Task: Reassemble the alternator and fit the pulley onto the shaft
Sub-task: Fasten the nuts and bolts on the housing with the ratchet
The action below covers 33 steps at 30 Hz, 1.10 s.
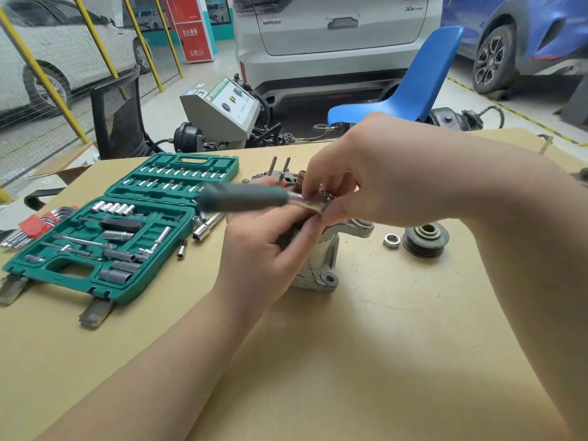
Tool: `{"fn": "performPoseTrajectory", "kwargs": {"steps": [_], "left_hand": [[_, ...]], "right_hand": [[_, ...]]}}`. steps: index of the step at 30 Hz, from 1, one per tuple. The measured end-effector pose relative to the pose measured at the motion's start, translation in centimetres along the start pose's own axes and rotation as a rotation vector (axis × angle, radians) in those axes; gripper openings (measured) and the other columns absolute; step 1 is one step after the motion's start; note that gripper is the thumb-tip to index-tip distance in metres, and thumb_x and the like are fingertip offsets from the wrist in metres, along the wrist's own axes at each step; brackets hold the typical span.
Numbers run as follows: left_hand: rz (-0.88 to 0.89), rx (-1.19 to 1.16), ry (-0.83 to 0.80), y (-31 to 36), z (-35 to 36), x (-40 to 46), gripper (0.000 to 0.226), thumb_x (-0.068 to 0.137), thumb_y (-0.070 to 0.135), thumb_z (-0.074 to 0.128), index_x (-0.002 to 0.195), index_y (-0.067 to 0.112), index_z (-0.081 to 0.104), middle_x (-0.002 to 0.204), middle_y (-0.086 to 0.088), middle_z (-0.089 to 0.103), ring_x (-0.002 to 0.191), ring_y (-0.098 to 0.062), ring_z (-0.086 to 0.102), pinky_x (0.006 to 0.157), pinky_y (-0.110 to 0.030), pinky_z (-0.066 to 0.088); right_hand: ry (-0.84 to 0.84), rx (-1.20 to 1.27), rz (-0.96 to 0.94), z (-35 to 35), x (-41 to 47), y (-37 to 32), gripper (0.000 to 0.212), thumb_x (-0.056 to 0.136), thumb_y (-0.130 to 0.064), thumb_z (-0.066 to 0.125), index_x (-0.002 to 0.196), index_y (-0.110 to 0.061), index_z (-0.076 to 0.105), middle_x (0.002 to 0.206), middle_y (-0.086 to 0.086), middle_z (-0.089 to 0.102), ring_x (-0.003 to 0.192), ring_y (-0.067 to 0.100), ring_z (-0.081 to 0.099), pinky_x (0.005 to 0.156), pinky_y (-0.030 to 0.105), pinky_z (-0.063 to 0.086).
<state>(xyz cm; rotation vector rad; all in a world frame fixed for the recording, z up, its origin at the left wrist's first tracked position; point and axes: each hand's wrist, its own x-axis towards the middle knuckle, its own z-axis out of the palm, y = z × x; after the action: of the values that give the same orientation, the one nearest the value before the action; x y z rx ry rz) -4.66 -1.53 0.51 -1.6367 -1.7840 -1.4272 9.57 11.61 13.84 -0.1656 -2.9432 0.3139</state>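
Alternator (321, 259), centre of table (381, 361), was steadied by the gripping left hand (267, 249) while the right hand (366, 176) pinched the ratchet (241, 198) head; slippage was judged possible, with pulley (425, 239) and nut (391, 240) lying unfitted at right.

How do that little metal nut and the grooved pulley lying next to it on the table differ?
The nut is small, bright silver and six-sided; the pulley is much larger, dark grey and round. The pulley has ribbed grooves around its side, while the nut's faces are plain. The nut lies to the left of the pulley, nearer the alternator housing. Both lie flat and loose on the table, hole upward, with neither hand on them.
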Motion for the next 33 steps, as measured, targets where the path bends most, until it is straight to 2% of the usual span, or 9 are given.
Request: {"fn": "performPoseTrajectory", "kwargs": {"steps": [6,9,12,15,20,24,27,31,33], "left_hand": [[-0.045,-0.004,0.037,0.2,0.3,0.0,0.022,0.099,0.031,0.078,0.084,0.015,0.082,0.092,0.019,0.073,0.108,-0.033,0.06,0.096,-0.068,0.043],[-0.019,-0.016,0.001,0.2,0.2,0.2,0.021,0.103,0.032,0.074,0.089,0.019,0.084,0.084,0.021,0.068,0.102,-0.032,0.061,0.1,-0.066,0.044],[-0.042,0.041,-0.035,-0.2,0.1,0.0,0.016,0.101,0.032,0.076,0.102,0.019,0.085,0.104,0.015,0.077,0.123,-0.03,0.059,0.111,-0.071,0.038],[-0.072,0.058,-0.024,-0.4,0.2,-0.3,0.014,0.098,0.029,0.079,0.102,0.017,0.086,0.109,0.011,0.079,0.128,-0.032,0.057,0.111,-0.071,0.037],[-0.044,-0.001,0.048,0.2,0.3,-0.1,0.03,0.1,0.029,0.079,0.075,0.013,0.078,0.078,0.021,0.065,0.096,-0.028,0.061,0.098,-0.064,0.046],[-0.052,0.013,0.055,0.4,0.4,0.0,0.022,0.1,0.028,0.079,0.085,0.013,0.083,0.095,0.012,0.078,0.112,-0.032,0.06,0.096,-0.066,0.043],[-0.022,-0.003,0.005,0.2,0.3,0.1,0.017,0.102,0.026,0.077,0.089,0.016,0.085,0.095,0.02,0.074,0.111,-0.029,0.06,0.099,-0.065,0.043],[-0.101,0.032,-0.066,-0.6,0.1,-0.1,0.013,0.103,0.034,0.077,0.108,0.025,0.086,0.109,0.014,0.079,0.128,-0.028,0.062,0.117,-0.065,0.035],[-0.085,0.037,-0.056,-0.5,0.1,-0.1,0.012,0.101,0.032,0.08,0.106,0.023,0.087,0.107,0.016,0.077,0.122,-0.025,0.065,0.116,-0.064,0.037]], "right_hand": [[0.004,-0.031,0.034,0.7,0.8,-0.1,0.018,0.09,-0.049,0.069,0.104,-0.038,0.072,0.081,-0.011,0.068,0.073,0.015,0.065,0.066,0.039,0.057],[-0.015,0.007,-0.01,0.3,0.5,0.0,0.017,0.088,-0.042,0.075,0.105,-0.043,0.071,0.083,-0.015,0.069,0.074,0.004,0.062,0.065,0.036,0.054],[-0.041,-0.002,-0.057,0.0,0.1,-0.1,0.024,0.085,-0.043,0.079,0.104,-0.052,0.067,0.086,-0.021,0.067,0.078,-0.005,0.057,0.061,0.024,0.044],[-0.03,-0.035,-0.048,-0.1,-0.2,-0.1,0.025,0.083,-0.046,0.08,0.104,-0.051,0.068,0.084,-0.023,0.066,0.078,-0.005,0.058,0.065,0.026,0.05],[0.014,-0.05,0.022,0.5,0.3,-0.4,0.019,0.086,-0.053,0.07,0.098,-0.039,0.069,0.078,-0.017,0.064,0.079,0.01,0.064,0.066,0.036,0.055],[0.008,-0.086,0.066,0.8,0.8,-0.2,0.023,0.089,-0.057,0.065,0.092,-0.034,0.069,0.072,-0.01,0.064,0.073,0.018,0.064,0.062,0.036,0.053],[-0.025,-0.023,0.026,0.5,0.6,-0.1,0.014,0.089,-0.046,0.073,0.101,-0.04,0.069,0.08,-0.015,0.067,0.077,0.011,0.065,0.065,0.035,0.054],[-0.021,-0.011,-0.04,0.1,0.1,-0.2,0.022,0.083,-0.046,0.08,0.104,-0.046,0.072,0.094,-0.023,0.067,0.091,0.003,0.061,0.078,0.035,0.055],[0.001,-0.034,-0.061,0.1,0.2,-0.1,0.021,0.082,-0.047,0.08,0.102,-0.042,0.075,0.096,-0.02,0.064,0.095,0.007,0.058,0.082,0.039,0.053]]}}
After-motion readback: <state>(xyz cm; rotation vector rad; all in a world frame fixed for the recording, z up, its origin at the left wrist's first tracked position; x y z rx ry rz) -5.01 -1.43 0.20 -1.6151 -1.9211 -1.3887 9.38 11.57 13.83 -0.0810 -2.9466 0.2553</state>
